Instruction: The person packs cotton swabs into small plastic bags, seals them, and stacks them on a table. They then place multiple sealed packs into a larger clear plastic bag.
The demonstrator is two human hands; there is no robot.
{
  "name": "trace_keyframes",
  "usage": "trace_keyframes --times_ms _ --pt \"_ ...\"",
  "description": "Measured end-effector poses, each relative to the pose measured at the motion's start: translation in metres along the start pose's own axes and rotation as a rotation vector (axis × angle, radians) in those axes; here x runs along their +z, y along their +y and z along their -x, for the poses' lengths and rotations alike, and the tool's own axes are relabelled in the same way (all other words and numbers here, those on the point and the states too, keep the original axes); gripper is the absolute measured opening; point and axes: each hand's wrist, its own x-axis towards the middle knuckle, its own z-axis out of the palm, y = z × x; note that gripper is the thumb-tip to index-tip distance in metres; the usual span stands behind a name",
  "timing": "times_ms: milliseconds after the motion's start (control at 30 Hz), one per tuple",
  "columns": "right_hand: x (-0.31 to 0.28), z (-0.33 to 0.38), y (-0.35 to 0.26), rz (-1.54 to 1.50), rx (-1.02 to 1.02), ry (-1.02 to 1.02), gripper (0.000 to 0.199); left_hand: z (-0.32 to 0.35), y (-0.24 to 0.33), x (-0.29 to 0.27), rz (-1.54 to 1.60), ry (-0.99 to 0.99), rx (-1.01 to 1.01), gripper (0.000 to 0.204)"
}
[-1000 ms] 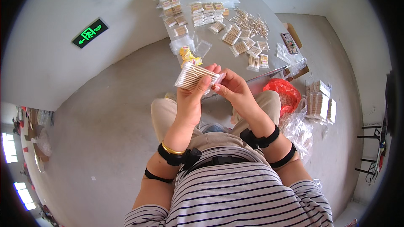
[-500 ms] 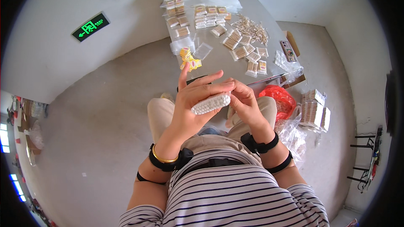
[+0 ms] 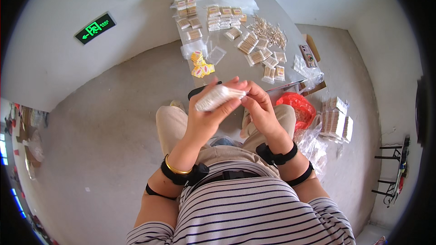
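Note:
Above my lap, my left hand (image 3: 204,113) is closed around a small bag of cotton swabs (image 3: 213,98), whose white tips face me and are smeared by motion. My right hand (image 3: 260,108) pinches at the right end of this bag with thumb and forefinger. On the grey table (image 3: 231,66) beyond lie several flat packs of cotton swabs (image 3: 256,57), a heap of loose swabs (image 3: 269,31) and yellow paper labels (image 3: 202,69). Clear empty plastic bags (image 3: 215,55) rest beside the labels.
Stacked swab packs (image 3: 223,17) stand at the table's back, with more along its left edge. A phone (image 3: 308,56) lies at the right edge. On the floor to the right are a red plastic bag (image 3: 297,102) and stacked swab bundles (image 3: 334,120).
The swab bag has tilted and shifted slightly left in my left hand, showing more of its side. My left forefinger, raised before, has come down. My right hand stays at the bag's end.

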Motion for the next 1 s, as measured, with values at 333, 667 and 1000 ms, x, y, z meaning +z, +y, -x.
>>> trace_keyframes --times_ms 333,667,1000 --pt "-0.019 -0.025 0.003 0.385 -0.074 0.254 0.024 -0.006 -0.058 -0.022 0.318 0.194 -0.309 0.026" --pt "-0.019 -0.032 0.019 0.803 -0.012 0.296 0.035 -0.009 -0.081 -0.021 0.322 0.274 -0.447 0.031" --pt "-0.016 -0.044 0.047 0.939 0.078 0.334 0.034 -0.025 -0.137 -0.023 0.107 0.435 -0.327 0.046"
